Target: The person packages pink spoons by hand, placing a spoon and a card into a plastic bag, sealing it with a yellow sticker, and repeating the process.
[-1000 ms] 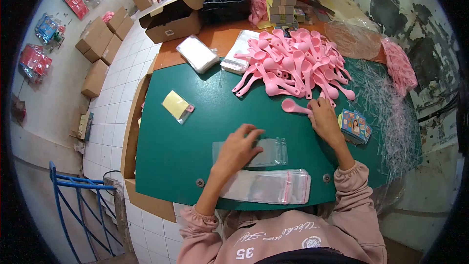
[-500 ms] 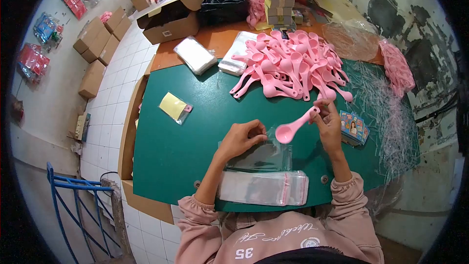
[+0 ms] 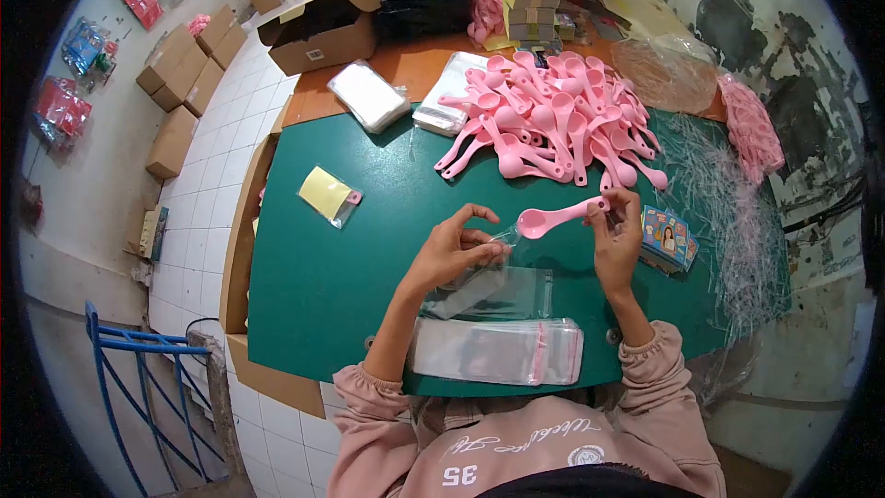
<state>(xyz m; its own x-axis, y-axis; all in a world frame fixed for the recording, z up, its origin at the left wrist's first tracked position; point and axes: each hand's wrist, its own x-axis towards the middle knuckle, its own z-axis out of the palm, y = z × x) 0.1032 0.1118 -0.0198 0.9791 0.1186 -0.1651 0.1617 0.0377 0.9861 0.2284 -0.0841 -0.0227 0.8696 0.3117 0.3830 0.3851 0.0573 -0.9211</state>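
Note:
My right hand (image 3: 618, 235) pinches a pink measuring spoon (image 3: 558, 218) by the end of its handle, the bowl turned toward my left. Between the closed fingers of my left hand (image 3: 459, 249) is a small clear plastic bag (image 3: 505, 237), its edge right at the spoon's bowl. Below that hand another clear bag (image 3: 525, 292) lies flat on the green table mat (image 3: 323, 314). Nearest my body rests a stack of clear bags (image 3: 479, 352) with pinkish seal strips. A heap of pink measuring spoons (image 3: 562, 120) covers the far middle of the mat.
Printed cards (image 3: 668, 238) are stacked right of my right hand. A packed bag with a yellow card (image 3: 329, 195) lies at the left. Two packs of bags, including a white one (image 3: 369, 97), sit farther back. Loose plastic strips (image 3: 728, 221) cover the right edge.
My left hand has lifted a small clear bag off the mat. My right hand has brought the measuring spoon up and levelled it, bowl at the bag.

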